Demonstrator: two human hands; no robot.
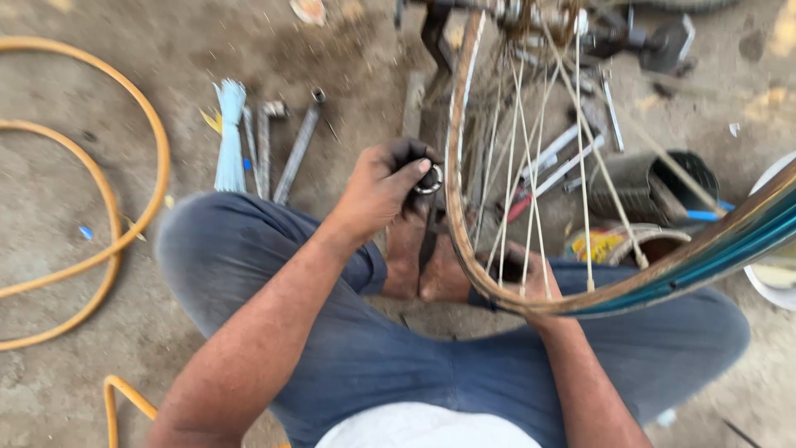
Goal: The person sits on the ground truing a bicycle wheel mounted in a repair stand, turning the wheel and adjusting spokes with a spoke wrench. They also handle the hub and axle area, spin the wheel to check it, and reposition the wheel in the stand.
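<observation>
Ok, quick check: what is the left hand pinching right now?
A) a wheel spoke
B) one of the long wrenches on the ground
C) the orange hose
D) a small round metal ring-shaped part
D: the left hand grips a small round metal ring-shaped part at its fingertips beside the wheel rim, while the wrenches and orange hose lie untouched on the ground.

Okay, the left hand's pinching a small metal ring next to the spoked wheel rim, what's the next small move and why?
Probably carry the small round metal ring up toward the hub at the top. The left hand pinches it beside the rusty spoked wheel rim, while the right hand rests behind the spokes, seemingly steadying the wheel.
</observation>
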